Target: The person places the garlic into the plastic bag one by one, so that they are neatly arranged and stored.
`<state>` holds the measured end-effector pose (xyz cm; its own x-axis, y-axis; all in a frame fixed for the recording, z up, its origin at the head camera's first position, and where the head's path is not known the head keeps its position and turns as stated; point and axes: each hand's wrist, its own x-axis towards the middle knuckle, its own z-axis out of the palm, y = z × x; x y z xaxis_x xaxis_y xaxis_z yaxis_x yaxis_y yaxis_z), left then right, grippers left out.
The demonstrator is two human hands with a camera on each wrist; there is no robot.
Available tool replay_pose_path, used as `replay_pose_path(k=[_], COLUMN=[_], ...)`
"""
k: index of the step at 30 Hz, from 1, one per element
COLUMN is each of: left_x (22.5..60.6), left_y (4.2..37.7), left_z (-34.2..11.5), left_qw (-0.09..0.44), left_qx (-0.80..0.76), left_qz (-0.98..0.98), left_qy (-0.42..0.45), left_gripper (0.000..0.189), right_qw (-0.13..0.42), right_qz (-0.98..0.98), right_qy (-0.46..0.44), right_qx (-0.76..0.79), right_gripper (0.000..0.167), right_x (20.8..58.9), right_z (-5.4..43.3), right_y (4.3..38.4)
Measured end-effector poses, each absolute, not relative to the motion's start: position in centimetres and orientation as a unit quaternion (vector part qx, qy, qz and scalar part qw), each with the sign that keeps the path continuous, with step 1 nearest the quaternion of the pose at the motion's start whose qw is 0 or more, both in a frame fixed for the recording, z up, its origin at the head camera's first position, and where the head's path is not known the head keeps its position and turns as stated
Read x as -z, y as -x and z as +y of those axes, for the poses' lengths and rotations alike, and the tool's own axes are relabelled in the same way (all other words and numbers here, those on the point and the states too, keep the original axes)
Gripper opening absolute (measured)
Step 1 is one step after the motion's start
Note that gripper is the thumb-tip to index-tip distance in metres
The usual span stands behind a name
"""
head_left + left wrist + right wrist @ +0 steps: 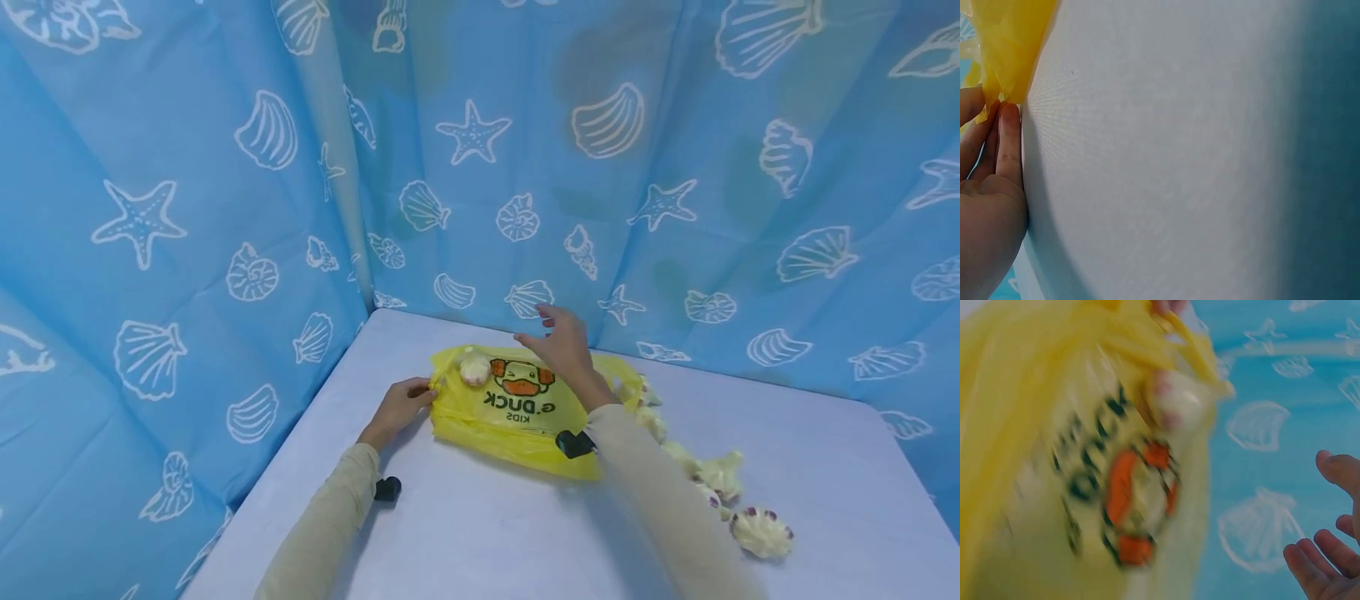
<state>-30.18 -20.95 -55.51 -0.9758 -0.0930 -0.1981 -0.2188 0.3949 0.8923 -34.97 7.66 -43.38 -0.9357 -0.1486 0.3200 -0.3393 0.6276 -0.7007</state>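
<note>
A yellow plastic bag (517, 450) with a printed duck and the word DUCK lies flat on the white table. At its left end, my left hand (400, 408) pinches the bag's edge between thumb and fingers; the left wrist view shows this grip on the yellow film (1013, 44). A pale, rounded, ridged lump with pinkish patches (474, 367) sits at the bag's left part; whether it is inside or on top I cannot tell. Above the bag's far side, my right hand (564, 343) hovers with fingers spread and slightly bent, holding nothing.
Several pale, knobbly lumps, some with purple tips (761, 532), lie in a line on the table to the right of the bag. Blue curtains (480, 208) with white shells and starfish stand along the table's back and left edges.
</note>
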Motion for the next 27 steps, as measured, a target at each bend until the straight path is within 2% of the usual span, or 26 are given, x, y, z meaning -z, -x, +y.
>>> replay_pose_path(k=[8, 14, 23, 27], left_x=[55.7, 55.3, 55.0, 54.8], left_y=[29.7, 29.4, 29.5, 29.7], left_z=[-20.8, -20.8, -20.8, -20.6], left_qw=[0.062, 0.07, 0.071, 0.08], left_qx=[-0.539, -0.538, -0.523, -0.523], left_qz=[0.834, 0.835, 0.845, 0.844], left_qy=[0.096, 0.091, 0.086, 0.092], left_gripper=[0.037, 0.038, 0.04, 0.041], right_qw=[0.178, 0.224, 0.204, 0.164], right_qz=[-0.902, -0.898, -0.919, -0.934], right_qy=[-0.136, -0.155, -0.147, -0.156], right_qx=[-0.368, -0.346, -0.305, -0.276], right_gripper=[0.065, 0.061, 0.061, 0.061], right_x=[39.1, 37.6, 37.9, 38.4], right_z=[15.6, 21.2, 27.7, 29.7], right_y=[34.3, 31.7, 24.3, 20.5])
